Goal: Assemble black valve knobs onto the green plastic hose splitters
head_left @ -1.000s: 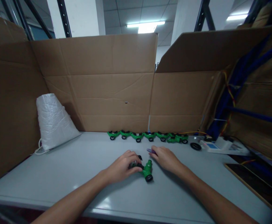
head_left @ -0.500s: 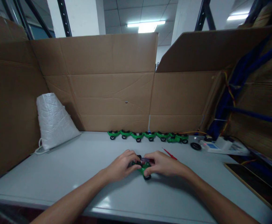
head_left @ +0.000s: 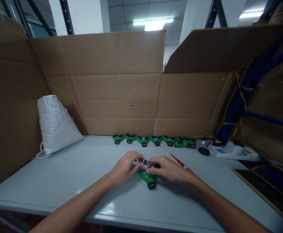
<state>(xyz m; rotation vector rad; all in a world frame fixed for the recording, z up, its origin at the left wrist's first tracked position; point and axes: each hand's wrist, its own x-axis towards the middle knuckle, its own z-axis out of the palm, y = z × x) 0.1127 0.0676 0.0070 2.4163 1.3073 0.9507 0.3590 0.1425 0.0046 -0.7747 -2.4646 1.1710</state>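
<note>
A green toy vehicle (head_left: pixel 146 177) with a black wheel at its near end sits on the table between my hands. Just above it I hold a small dark, purplish elongated piece (head_left: pixel 153 164) whose exact kind I cannot make out. The fingers of my left hand (head_left: pixel 126 165) pinch its black-and-silver left end. My right hand (head_left: pixel 167 168) closes round its right end, with the thumb close to the green toy. To the right of that hand lies a red, thin screwdriver-like tool (head_left: pixel 181 162), partly hidden by my wrist.
Several green toy vehicles (head_left: pixel 143 141) stand in a row along the cardboard wall (head_left: pixel 117 97). A white padded bag (head_left: pixel 57 126) is at the left. At the right are a black ring (head_left: pixel 204 151), a white power strip (head_left: pixel 236 152) and a dark board (head_left: pixel 260 187).
My fingers have come off the green toy's body, which now shows more. The dark piece has moved up and apart from it, held between both hands. More of the red tool shows.
</note>
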